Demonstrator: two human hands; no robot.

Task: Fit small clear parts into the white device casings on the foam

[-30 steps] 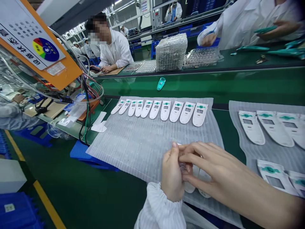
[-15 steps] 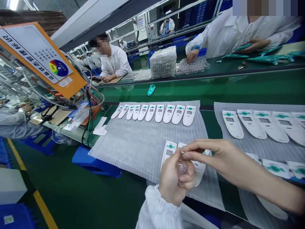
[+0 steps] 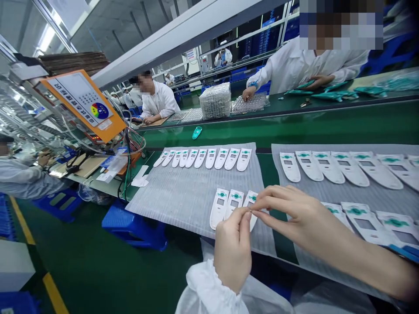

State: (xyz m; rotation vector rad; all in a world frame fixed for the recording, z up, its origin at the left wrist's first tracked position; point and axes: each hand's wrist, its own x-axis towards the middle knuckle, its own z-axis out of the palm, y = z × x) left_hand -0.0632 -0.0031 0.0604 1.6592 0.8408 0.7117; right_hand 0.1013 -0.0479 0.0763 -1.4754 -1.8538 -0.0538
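Observation:
My left hand (image 3: 233,248) is closed, its back toward me, thumb and forefinger pressed together at the top. Half a second ago small clear plastic pieces showed in its curled fingers; its palm is now hidden. My right hand (image 3: 291,213) pinches thumb and fingertips against the left fingertips, and anything between them is too small to make out. Just behind the hands lie three white device covers with small windows and green markings: a left one (image 3: 218,210), a middle one (image 3: 235,200) and a right one (image 3: 251,198), partly hidden by my fingers.
White foam sheet (image 3: 170,192) carries a back row of similar covers (image 3: 211,158). A second foam sheet (image 3: 275,168) on the right holds more. Beyond are a teal shell (image 3: 197,132), a bubble-wrapped block (image 3: 215,101) and co-workers. An orange-framed machine (image 3: 85,104) stands left.
The view has shifted, showing more covers at right. My left hand has turned its back to me, hiding the clear plastic. Both hands' fingertips remain together.

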